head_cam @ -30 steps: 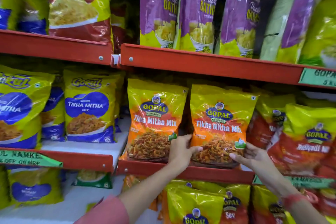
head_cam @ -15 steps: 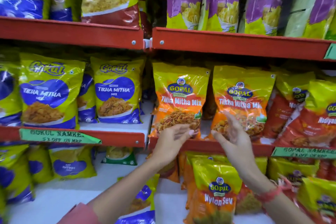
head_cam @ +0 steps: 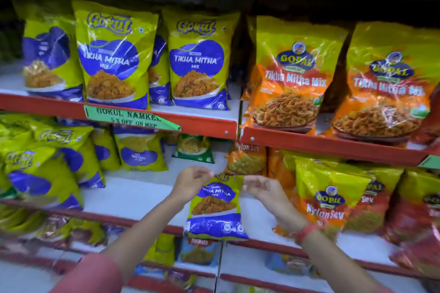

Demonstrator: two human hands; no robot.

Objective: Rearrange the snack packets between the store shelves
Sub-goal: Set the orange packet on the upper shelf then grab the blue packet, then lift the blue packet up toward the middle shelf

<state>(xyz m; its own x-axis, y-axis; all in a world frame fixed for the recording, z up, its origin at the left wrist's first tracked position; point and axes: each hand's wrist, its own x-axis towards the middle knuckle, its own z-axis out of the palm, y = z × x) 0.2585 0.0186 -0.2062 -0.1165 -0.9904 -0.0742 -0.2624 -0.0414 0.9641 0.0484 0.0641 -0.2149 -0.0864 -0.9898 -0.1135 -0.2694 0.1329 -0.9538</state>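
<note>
Red-edged shelves with white boards run in two bays. Above the green price tag, yellow-and-blue Gokul packets stand upright on the left board. Right of the tag, on the next bay, orange Gopal packets stand upright. Below the tag, more Gokul packets and a small green packet stand at the back; below right of it, Nylon Sev packets stand.

Both hands, the left hand and right hand, are pinching the top corners of a small Gokul packet, hanging before the red shelves.
</note>
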